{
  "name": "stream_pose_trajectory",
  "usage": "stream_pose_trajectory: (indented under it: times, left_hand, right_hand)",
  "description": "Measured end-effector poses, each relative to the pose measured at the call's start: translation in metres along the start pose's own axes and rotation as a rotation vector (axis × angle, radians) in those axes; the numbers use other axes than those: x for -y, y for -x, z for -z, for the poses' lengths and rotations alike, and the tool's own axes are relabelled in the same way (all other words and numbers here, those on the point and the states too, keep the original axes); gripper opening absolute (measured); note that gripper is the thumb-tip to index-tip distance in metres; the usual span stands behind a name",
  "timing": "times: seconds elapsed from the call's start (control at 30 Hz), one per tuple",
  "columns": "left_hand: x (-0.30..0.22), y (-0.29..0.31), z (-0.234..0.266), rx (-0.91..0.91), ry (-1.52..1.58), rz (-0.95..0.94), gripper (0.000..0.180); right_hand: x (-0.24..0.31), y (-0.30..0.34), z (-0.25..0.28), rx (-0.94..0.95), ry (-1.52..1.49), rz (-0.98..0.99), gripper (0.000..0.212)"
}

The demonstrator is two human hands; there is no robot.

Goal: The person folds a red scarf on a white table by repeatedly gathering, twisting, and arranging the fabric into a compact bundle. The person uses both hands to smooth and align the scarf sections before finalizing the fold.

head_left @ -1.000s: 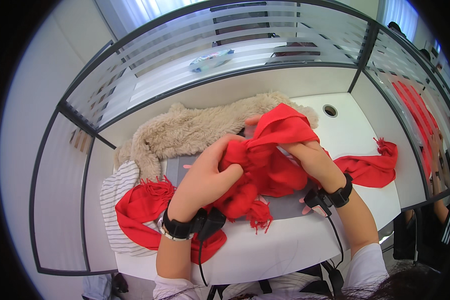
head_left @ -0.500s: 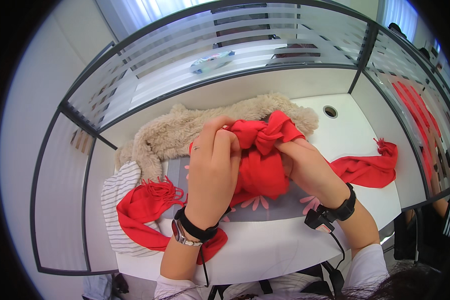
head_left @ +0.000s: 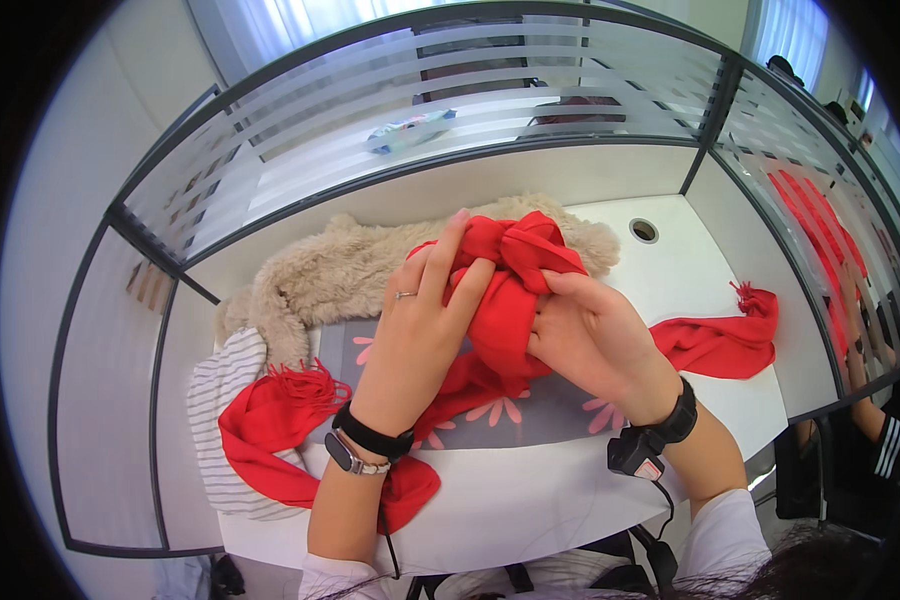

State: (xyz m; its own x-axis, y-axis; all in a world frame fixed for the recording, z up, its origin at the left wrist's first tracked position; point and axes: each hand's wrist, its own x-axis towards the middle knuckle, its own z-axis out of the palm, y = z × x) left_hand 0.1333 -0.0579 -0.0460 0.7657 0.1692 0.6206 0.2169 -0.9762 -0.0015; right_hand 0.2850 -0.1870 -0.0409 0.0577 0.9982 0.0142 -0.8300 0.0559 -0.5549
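A long red scarf (head_left: 508, 325) is bunched and knotted between my hands, raised over a grey cloth with pink flowers (head_left: 350, 380). My left hand (head_left: 420, 310) grips the knot's left side, its fingers somewhat spread over the fabric and its thumb hidden. From the right, my right hand (head_left: 600, 335) holds the bundle, thumb against the knot and the other fingers partly tucked under the red folds. One fringed end of the scarf trails to the left below my left wrist; the other, with a bunched tassel, lies at the right.
Behind the scarf lies a beige fluffy furry piece (head_left: 360, 265). A grey-striped white cloth (head_left: 225, 400) rests at the left. Low partition panels (head_left: 410, 165) enclose the white desk (head_left: 530, 500), which has a round cable hole (head_left: 643, 231). Beyond the right panel is another person's arm (head_left: 867, 418).
My left fingers have loosened and spread upward over the knot. My right hand has turned, its palm now showing more. The view has shifted slightly.
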Motion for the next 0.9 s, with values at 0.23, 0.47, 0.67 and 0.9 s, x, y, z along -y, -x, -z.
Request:
stream_pose_trajectory:
  times: [0.23,0.47,0.67,0.9]
  left_hand:
    - [-0.008,0.002,0.000,-0.275,0.226,-0.002,0.058]
    - [0.002,0.002,0.001,-0.390,0.304,-0.145,0.062]
    - [-0.022,0.005,-0.005,-0.411,0.556,0.010,0.084]
    - [-0.039,0.003,0.010,-0.584,1.377,0.482,0.045]
  right_hand:
    - [-0.004,0.006,-0.010,0.108,0.015,0.012,0.049]
    - [0.001,0.020,-0.016,0.108,0.148,-0.054,0.039]
    - [0.015,0.029,-0.044,-0.092,0.536,-0.241,0.034]
    - [-0.001,0.025,-0.020,-0.033,0.728,0.053,0.029]
